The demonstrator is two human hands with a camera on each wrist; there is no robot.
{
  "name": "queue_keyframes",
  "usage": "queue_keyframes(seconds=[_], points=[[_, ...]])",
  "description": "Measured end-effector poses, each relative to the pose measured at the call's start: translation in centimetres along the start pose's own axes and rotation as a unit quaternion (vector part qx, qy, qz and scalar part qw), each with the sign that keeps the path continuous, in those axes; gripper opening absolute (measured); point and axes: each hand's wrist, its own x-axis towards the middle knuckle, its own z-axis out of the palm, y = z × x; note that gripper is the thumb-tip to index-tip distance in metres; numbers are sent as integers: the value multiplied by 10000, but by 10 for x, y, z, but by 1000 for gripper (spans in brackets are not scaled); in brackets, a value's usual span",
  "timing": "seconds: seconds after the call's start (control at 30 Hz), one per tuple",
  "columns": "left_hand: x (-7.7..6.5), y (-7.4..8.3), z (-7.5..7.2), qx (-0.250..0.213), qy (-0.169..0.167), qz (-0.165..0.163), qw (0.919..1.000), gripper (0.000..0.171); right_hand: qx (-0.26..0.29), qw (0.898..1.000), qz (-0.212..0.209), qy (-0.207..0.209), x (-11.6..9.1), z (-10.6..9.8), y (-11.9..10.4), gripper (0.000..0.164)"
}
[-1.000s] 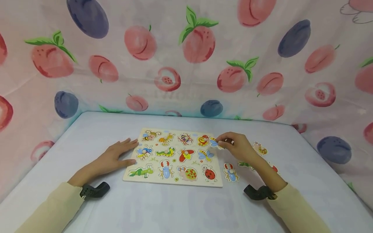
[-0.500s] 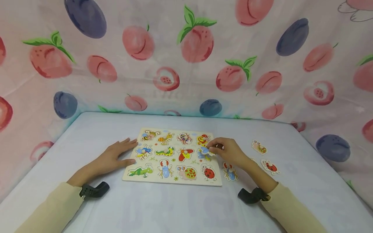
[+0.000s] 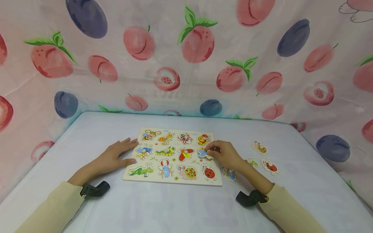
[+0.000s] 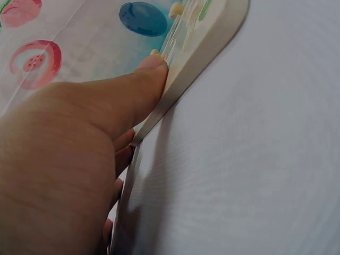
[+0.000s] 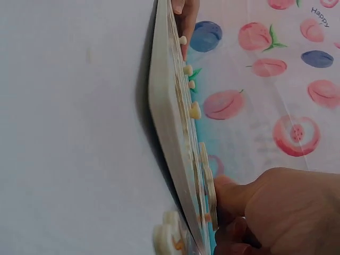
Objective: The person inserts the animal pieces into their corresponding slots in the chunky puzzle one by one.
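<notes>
A wooden peg puzzle board (image 3: 198,182) printed with insects lies flat on the table. My left hand (image 3: 112,157) rests at its left edge, fingers spread and straight; in the left wrist view the thumb (image 4: 130,95) lies on the board's rim. At the board's right side, my right hand (image 3: 225,153) pinches a blue-winged dragonfly puzzle piece (image 3: 204,153) over the dragonfly picture. The right wrist view has this piece (image 5: 208,183) edge-on, slightly tilted against the board's face. Its knob is hidden by the fingers. Knobbed pieces sit in the upper two rows, including a green caterpillar (image 3: 165,151).
Right of the board lie a stag beetle piece (image 3: 231,175), partly under the right wrist, a snail piece (image 3: 259,147), a ladybug piece (image 3: 270,167) and a green piece (image 3: 253,162) half hidden by the forearm. A fruit-printed cloth (image 3: 186,74) rises behind the table.
My right hand has carried the dragonfly piece left and down from beside the board's top right corner onto the dragonfly picture. The left hand has stayed in place.
</notes>
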Motion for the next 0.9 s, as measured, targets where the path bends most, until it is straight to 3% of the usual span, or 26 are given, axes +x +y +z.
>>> queue_keyframes(seconds=[0.9], points=[[-2, 4, -1, -38, 62, 230, 9997, 74, -171, 9996, 213, 57, 0, 9, -4, 7]])
